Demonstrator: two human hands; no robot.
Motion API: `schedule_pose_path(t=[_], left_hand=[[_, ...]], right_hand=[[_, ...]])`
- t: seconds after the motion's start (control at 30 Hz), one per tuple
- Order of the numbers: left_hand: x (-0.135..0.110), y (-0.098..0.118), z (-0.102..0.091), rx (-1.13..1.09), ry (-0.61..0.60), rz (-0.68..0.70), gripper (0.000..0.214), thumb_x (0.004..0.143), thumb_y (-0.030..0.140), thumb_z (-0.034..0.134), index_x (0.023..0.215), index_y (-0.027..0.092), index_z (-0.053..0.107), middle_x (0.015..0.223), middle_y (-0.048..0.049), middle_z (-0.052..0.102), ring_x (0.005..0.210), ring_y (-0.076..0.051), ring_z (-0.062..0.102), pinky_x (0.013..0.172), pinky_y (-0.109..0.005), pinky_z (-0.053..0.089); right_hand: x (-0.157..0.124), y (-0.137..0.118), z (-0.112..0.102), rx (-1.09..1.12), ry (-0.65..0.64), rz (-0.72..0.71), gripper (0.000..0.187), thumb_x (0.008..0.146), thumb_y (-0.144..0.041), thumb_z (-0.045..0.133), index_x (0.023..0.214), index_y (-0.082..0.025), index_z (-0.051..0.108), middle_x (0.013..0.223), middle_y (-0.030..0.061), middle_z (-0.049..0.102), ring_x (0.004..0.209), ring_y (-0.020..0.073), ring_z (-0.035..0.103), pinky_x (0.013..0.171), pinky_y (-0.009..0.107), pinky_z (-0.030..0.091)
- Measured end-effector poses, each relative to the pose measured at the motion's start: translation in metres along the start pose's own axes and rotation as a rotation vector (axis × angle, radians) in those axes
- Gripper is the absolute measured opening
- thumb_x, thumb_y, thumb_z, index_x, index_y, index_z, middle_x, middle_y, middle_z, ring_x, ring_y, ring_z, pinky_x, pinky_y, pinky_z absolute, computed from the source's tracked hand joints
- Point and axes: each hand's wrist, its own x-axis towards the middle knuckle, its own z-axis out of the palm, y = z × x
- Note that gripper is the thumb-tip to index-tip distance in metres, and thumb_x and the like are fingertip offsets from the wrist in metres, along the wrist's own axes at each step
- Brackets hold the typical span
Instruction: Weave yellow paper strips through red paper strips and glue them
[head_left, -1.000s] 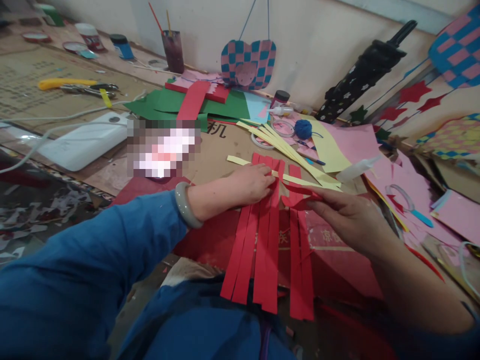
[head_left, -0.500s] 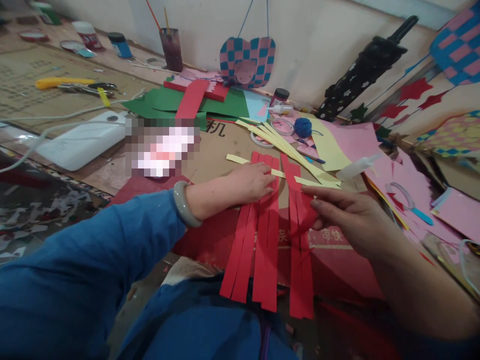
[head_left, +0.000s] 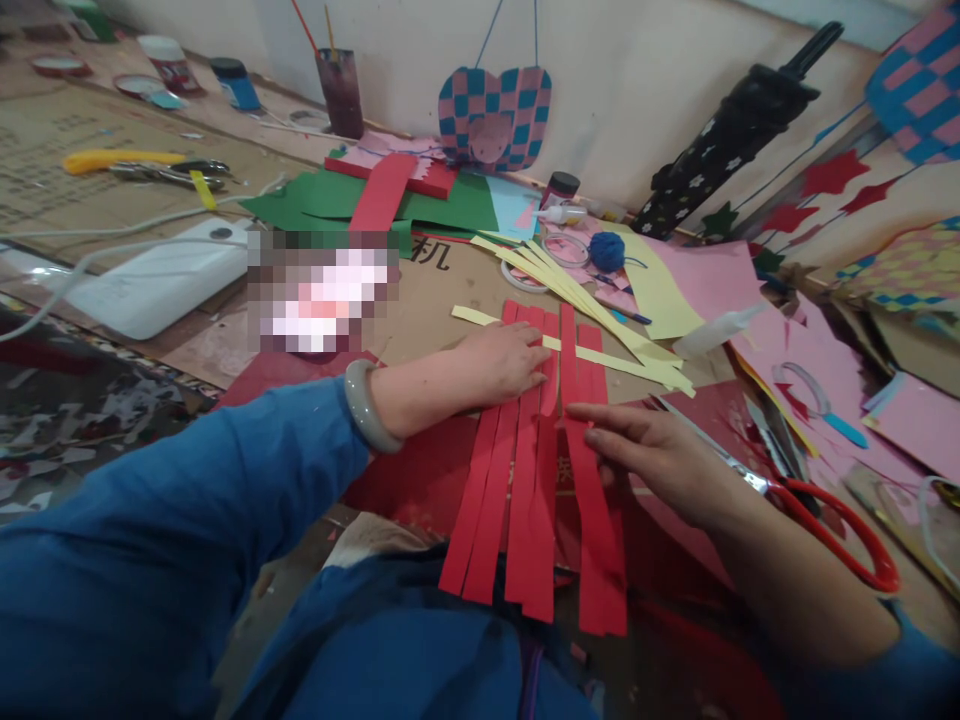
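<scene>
Red paper strips (head_left: 523, 500) — laid over cardboard (head_left: 420, 300), crossed by 1 yellow paper strip (head_left: 637, 367), pressed by the flattened left hand (head_left: 501, 364). 1 red strip (head_left: 589, 485) is pinched by the right hand (head_left: 667, 455): could be creased if tugged, or rows skewed if pressure is eased. Writing: "机" legible on cardboard — other print blurred or covered.

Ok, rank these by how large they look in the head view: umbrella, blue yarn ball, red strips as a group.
1. Red strips, as a group; nearness to the camera helps
2. Umbrella
3. Blue yarn ball
</scene>
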Motion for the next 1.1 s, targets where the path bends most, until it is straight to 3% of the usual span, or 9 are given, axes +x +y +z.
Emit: schedule_pose_path(t=[0.1, 0.17, 0.23, 0.33, 0.43, 0.53, 0.63, 0.8, 1.1], left_hand=[[0.0, 0.001, -0.002, 0.007, -0.038, 0.01, 0.032, 0.102, 0.027, 0.04, 0.113, 0.012, 0.067, 0.111, -0.0136, 0.069, 0.11, -0.024, 0.06, 0.093, -0.036, 0.044], [0.0, 0.001, -0.005, 0.005, -0.043, -0.001, 0.033, 0.102, 0.028, 0.04, 0.113, 0.012, 0.066, 0.112, -0.0138, 0.069, 0.11, -0.024, 0.06, 0.094, -0.036, 0.045], [0.0, 0.002, -0.007, -0.004, -0.06, -0.004, 0.034, 0.102, 0.028, 0.039, 0.112, 0.011, 0.066, 0.113, -0.0147, 0.068, 0.11, -0.025, 0.06, 0.094, -0.037, 0.045], [0.0, 0.004, -0.009, -0.008, -0.09, -0.012, 0.035, 0.102, 0.027, 0.038, 0.113, 0.01, 0.066, 0.115, -0.0158, 0.067, 0.111, -0.026, 0.061, 0.095, -0.038, 0.046], [0.001, 0.004, -0.009, -0.006, -0.091, -0.05, 0.038, 0.103, 0.03, 0.037, 0.12, 0.009, 0.064, 0.119, -0.016, 0.066, 0.114, -0.026, 0.06, 0.097, -0.038, 0.046], [0.001, 0.004, -0.007, -0.015, -0.103, -0.074, 0.039, 0.103, 0.032, 0.037, 0.12, 0.009, 0.064, 0.121, -0.0156, 0.065, 0.115, -0.026, 0.06, 0.098, -0.037, 0.046], [0.002, 0.003, -0.006, -0.017, -0.096, -0.076, 0.037, 0.102, 0.031, 0.038, 0.116, 0.01, 0.065, 0.119, -0.0153, 0.065, 0.112, -0.025, 0.061, 0.095, -0.036, 0.046], [0.001, 0.001, -0.002, -0.035, -0.041, -0.07, 0.033, 0.1, 0.032, 0.042, 0.113, 0.013, 0.066, 0.118, -0.0141, 0.066, 0.109, -0.024, 0.061, 0.094, -0.036, 0.047], [0.0, 0.003, -0.006, -0.027, -0.055, -0.075, 0.034, 0.101, 0.031, 0.041, 0.115, 0.012, 0.065, 0.12, -0.0136, 0.066, 0.11, -0.023, 0.061, 0.095, -0.035, 0.046]], right_hand=[[-0.003, -0.002, -0.006, -0.108, -0.136, -0.037, 0.066, 0.087, -0.054, 0.056, 0.139, -0.013, 0.057, 0.062, -0.0008, 0.063, 0.053, 0.0134, 0.06, 0.05, 0.026, 0.047], [-0.002, -0.003, -0.011, -0.265, -0.143, -0.11, 0.058, 0.091, -0.052, 0.051, 0.136, -0.017, 0.061, 0.065, 0.0002, 0.066, 0.055, 0.0145, 0.062, 0.051, 0.027, 0.048], [0.004, -0.001, -0.015, -0.495, 0.035, -0.269, 0.047, 0.094, -0.048, 0.047, 0.126, -0.02, 0.068, 0.072, 0.003, 0.071, 0.065, 0.0178, 0.066, 0.059, 0.031, 0.052], [0.022, 0.006, -0.018, -0.787, 0.42, -0.515, 0.038, 0.096, -0.039, 0.045, 0.117, -0.021, 0.072, 0.105, 0.0095, 0.075, 0.097, 0.0255, 0.07, 0.082, 0.042, 0.055], [0.041, 0.018, -0.017, -0.958, 0.462, -0.636, 0.04, 0.097, -0.033, 0.041, 0.122, -0.018, 0.069, 0.131, 0.0137, 0.066, 0.128, 0.0309, 0.056, 0.105, 0.054, 0.046], [0.05, 0.028, -0.015, -1.083, 0.381, -0.624, 0.042, 0.098, -0.032, 0.038, 0.125, -0.017, 0.067, 0.136, 0.0124, 0.063, 0.14, 0.035, 0.043, 0.109, 0.061, 0.04], [0.049, 0.033, -0.012, -1.146, 0.39, -0.591, 0.044, 0.1, -0.034, 0.036, 0.126, -0.017, 0.066, 0.137, 0.0096, 0.063, 0.141, 0.0384, 0.039, 0.108, 0.062, 0.04], [0.043, 0.034, -0.006, -1.191, 0.403, -0.58, 0.044, 0.1, -0.032, 0.037, 0.128, -0.014, 0.066, 0.137, 0.0132, 0.062, 0.14, 0.0384, 0.04, 0.109, 0.062, 0.038], [0.04, 0.033, -0.001, -1.225, 0.434, -0.606, 0.045, 0.102, -0.035, 0.033, 0.125, -0.018, 0.068, 0.132, 0.0103, 0.066, 0.139, 0.0357, 0.044, 0.11, 0.059, 0.038]])
